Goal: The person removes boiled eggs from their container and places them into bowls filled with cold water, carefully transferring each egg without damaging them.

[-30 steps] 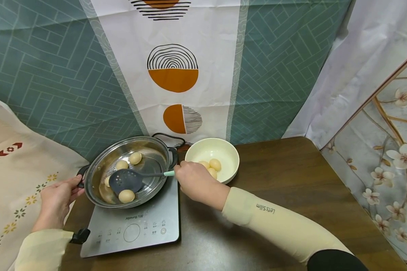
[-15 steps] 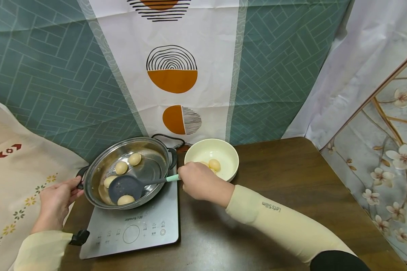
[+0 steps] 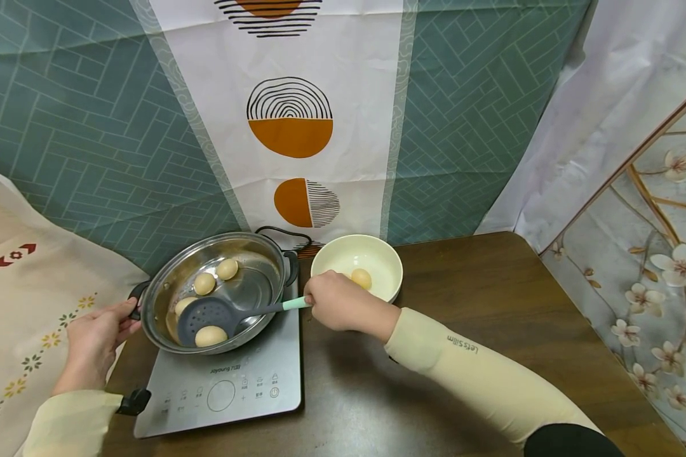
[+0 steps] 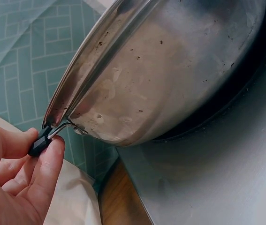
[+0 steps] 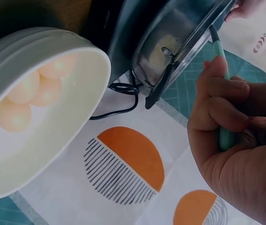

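Observation:
My right hand [image 3: 345, 301] grips the mint-green handle [image 3: 295, 303] of a slotted skimmer, whose grey perforated head [image 3: 197, 315] lies low inside a steel pan [image 3: 251, 238]. One brown egg [image 3: 210, 336] sits on the near part of the skimmer head, close to the pan wall. Beyond it are three more eggs, one of them [image 3: 204, 283] near the middle and another partly behind the head. My left hand [image 3: 94, 339] pinches the black side handle [image 4: 40, 142] of the pan between thumb and fingers, as the left wrist view shows.
Under the pan is a flat induction cooker [image 3: 223, 393] with a black cord [image 3: 286, 230] behind it. A cream bowl [image 3: 385, 254] stands to its right, holding several eggs [image 5: 27, 86]. Patterned cloth [image 3: 463, 127] hangs at the back, and the brown tabletop [image 3: 463, 292] extends right.
The skimmer head has shifted slightly left and in under the near egg, while my right hand has drifted a little right. My left hand has stayed at the pan handle.

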A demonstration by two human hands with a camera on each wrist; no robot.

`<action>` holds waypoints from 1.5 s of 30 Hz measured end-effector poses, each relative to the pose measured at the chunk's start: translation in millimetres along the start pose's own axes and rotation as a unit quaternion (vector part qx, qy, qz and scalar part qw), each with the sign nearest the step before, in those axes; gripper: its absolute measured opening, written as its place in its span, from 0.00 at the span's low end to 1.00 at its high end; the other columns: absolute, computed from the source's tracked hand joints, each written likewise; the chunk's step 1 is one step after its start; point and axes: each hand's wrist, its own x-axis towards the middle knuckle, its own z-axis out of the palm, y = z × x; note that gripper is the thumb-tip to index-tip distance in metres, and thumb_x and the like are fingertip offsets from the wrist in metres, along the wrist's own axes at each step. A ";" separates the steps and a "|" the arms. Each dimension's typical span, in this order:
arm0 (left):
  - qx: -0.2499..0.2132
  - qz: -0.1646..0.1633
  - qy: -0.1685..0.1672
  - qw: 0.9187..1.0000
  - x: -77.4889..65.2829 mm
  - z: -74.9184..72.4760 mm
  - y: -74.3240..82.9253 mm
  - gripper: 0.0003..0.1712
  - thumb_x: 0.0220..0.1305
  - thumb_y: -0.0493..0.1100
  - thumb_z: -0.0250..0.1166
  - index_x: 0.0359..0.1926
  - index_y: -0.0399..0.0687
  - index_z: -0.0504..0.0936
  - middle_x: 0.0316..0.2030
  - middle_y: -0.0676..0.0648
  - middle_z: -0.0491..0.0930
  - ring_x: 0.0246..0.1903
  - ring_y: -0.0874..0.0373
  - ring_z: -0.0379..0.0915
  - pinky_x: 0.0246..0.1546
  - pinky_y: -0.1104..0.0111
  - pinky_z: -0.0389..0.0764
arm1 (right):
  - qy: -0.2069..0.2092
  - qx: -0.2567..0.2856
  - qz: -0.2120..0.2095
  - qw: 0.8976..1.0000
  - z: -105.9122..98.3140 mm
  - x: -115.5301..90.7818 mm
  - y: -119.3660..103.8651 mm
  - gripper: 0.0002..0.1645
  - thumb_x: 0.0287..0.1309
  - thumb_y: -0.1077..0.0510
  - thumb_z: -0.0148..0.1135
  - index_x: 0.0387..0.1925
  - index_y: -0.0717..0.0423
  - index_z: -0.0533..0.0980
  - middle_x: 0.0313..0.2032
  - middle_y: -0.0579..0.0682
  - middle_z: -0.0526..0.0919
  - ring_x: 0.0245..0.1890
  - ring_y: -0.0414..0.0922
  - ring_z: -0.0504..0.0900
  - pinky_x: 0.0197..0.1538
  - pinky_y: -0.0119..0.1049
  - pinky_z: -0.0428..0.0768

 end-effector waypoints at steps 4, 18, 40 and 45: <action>-0.007 0.002 -0.002 1.000 -0.2 -0.3 0.3 0.02 0.49 0.41 0.73 0.25 0.54 0.87 0.21 0.53 0.82 0.18 0.59 0.81 0.25 0.69 0.86 | -0.011 0.036 0.009 0.999 -0.5 0.9 3.3 0.11 0.58 0.64 0.53 0.24 0.50 0.78 0.22 0.43 0.76 0.22 0.39 0.70 0.25 0.26 0.71; -0.019 0.002 -0.009 1.000 -1.3 -0.6 0.9 0.05 0.54 0.41 0.70 0.23 0.54 0.87 0.20 0.52 0.83 0.18 0.59 0.81 0.26 0.69 0.86 | -0.016 0.075 0.028 0.997 -9.7 1.9 15.3 0.16 0.61 0.61 0.53 0.18 0.49 0.76 0.16 0.41 0.69 0.19 0.38 0.67 0.24 0.26 0.67; -0.015 -0.005 -0.001 1.000 0.6 -0.1 1.9 0.07 0.54 0.41 0.70 0.21 0.53 0.87 0.19 0.52 0.83 0.18 0.58 0.81 0.23 0.68 0.86 | 0.031 0.067 0.063 0.995 -15.3 3.4 30.3 0.14 0.62 0.61 0.52 0.23 0.52 0.79 0.14 0.42 0.63 0.17 0.39 0.61 0.23 0.27 0.62; -0.018 -0.004 -0.002 1.000 0.1 -0.1 1.3 0.06 0.53 0.41 0.71 0.21 0.53 0.86 0.18 0.52 0.83 0.17 0.58 0.81 0.23 0.68 0.86 | 0.033 0.067 0.066 0.995 -14.8 1.2 32.4 0.15 0.61 0.61 0.52 0.21 0.50 0.79 0.13 0.42 0.63 0.17 0.38 0.61 0.22 0.27 0.61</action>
